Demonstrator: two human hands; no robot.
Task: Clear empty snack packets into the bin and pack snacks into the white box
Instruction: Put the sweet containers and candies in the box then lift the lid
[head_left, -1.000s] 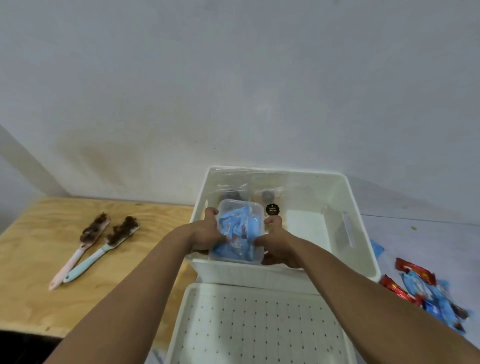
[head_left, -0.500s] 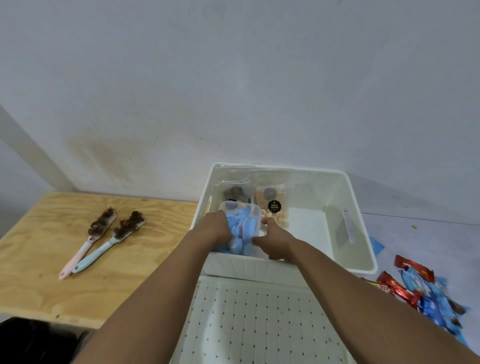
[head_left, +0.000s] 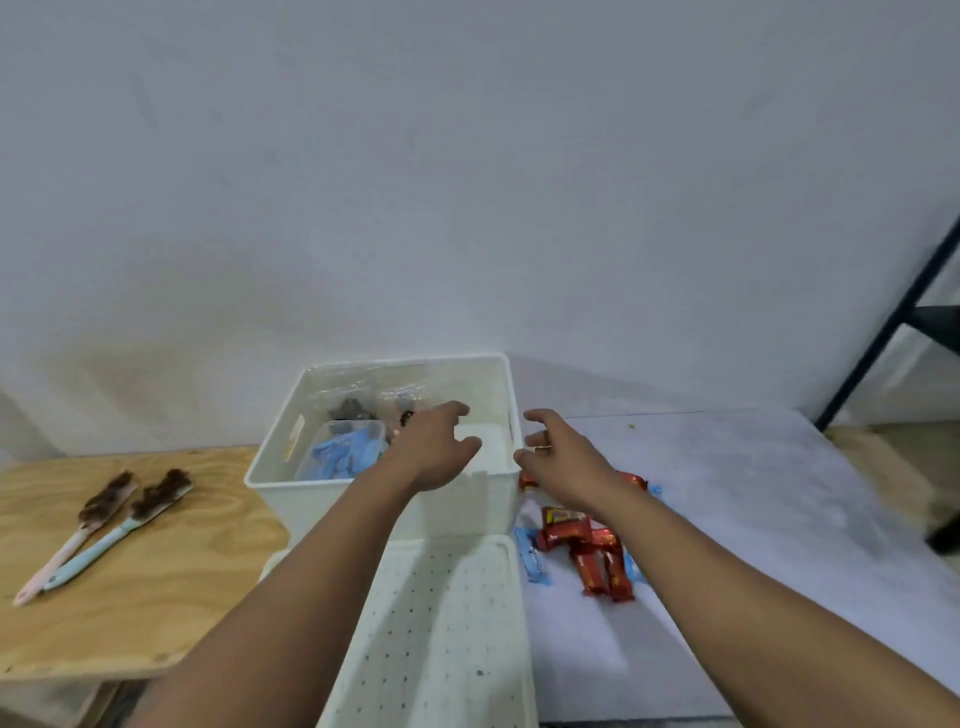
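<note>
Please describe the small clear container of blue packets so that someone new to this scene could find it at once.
Start at the large white plastic box against the wall, between the plywood table and the pale grey surface. Look inside at its left, near end, left of the left hand. There sits the small clear plastic container, the only one filled with blue packets; the clear packs behind it hold dark items.

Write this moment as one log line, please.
hands: left, right empty | clear tub of blue packets: in white box | red packets: on table
</note>
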